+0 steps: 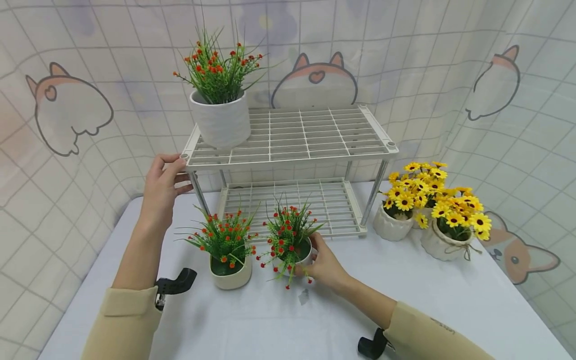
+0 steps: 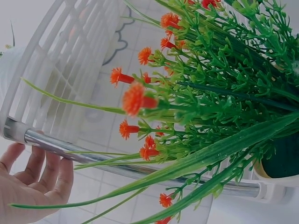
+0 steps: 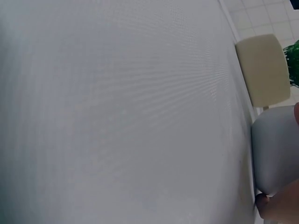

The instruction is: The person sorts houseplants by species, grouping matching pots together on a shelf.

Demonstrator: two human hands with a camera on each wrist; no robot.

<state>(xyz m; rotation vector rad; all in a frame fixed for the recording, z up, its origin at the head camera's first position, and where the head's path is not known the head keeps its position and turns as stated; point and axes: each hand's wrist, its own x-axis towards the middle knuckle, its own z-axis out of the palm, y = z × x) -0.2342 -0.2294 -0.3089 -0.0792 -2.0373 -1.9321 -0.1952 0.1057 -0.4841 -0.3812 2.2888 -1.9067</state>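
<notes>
Right hand holds a red-flowered plant by its pot, the rack just beyond that grip, its corner gripped by the left hand. Positioning looks underway, I'd judge, wanting a steady, level move.

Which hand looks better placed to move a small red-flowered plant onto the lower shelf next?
Probably the right hand: it holds one such plant just in front of the lower shelf, while the left hand holds the rack at an upper corner.
</notes>
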